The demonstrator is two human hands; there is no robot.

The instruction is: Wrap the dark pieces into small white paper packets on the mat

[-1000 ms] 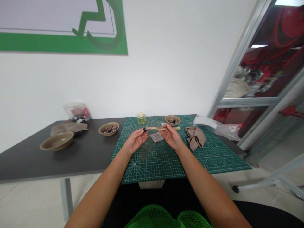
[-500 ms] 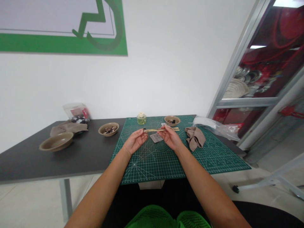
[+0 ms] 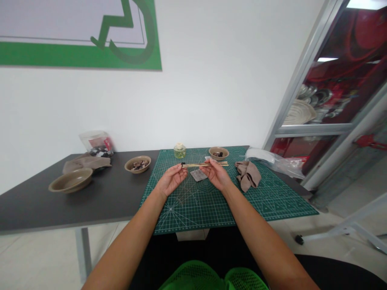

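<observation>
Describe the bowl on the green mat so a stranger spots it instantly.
Find the green gridded mat covering the right part of the dark table. Near its far edge, just beyond the right hand, sits a small tan bowl. Unlike the two other bowls, off to the left, it stands on the mat, and dark pieces lie in it.

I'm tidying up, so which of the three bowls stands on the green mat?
The rightmost bowl, beyond the right hand, with black pieces in it. The leftmost bowl and the middle bowl stand on the dark tabletop instead.
</observation>
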